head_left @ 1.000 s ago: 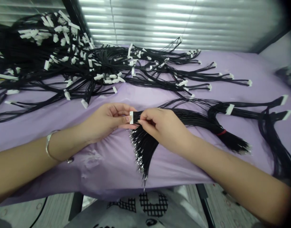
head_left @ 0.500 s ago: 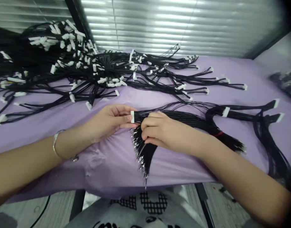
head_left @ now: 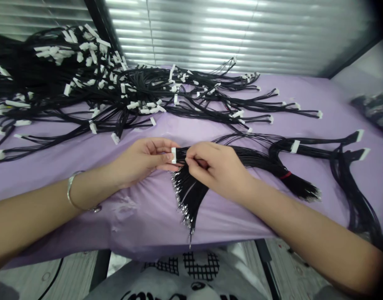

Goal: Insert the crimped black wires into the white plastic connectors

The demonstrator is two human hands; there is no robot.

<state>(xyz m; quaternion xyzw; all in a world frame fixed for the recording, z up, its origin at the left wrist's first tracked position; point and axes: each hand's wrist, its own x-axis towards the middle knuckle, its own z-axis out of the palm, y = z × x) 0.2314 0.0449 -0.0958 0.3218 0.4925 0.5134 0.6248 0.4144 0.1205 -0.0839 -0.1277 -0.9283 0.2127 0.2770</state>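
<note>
Between the thumb and fingers of my left hand (head_left: pixel 150 157) is a white connector housing (head_left: pixel 174 155), with black wires running out of it to the right. My right hand (head_left: pixel 218 166) is closed just right of the housing, thumb and index fingertip pinched together at the wires; its fingers hide what exactly is between them. Below both hands fans a bundle of loose black wires (head_left: pixel 191 196) with shiny metal terminals at the tips. This bundle runs right under my right hand to a red tie (head_left: pixel 285 175).
A big heap of black cables with white connectors (head_left: pixel 54 54) lies along the back left of the purple-covered table (head_left: pixel 141 233). More connector cables (head_left: pixel 350 183) lie at the right. Behind the table hang window blinds (head_left: pixel 191 33).
My right hand has turned and shifted slightly up and right, its fingers now pinched at the wires by the housing instead of curled over the bundle. My left hand stays on the housing.
</note>
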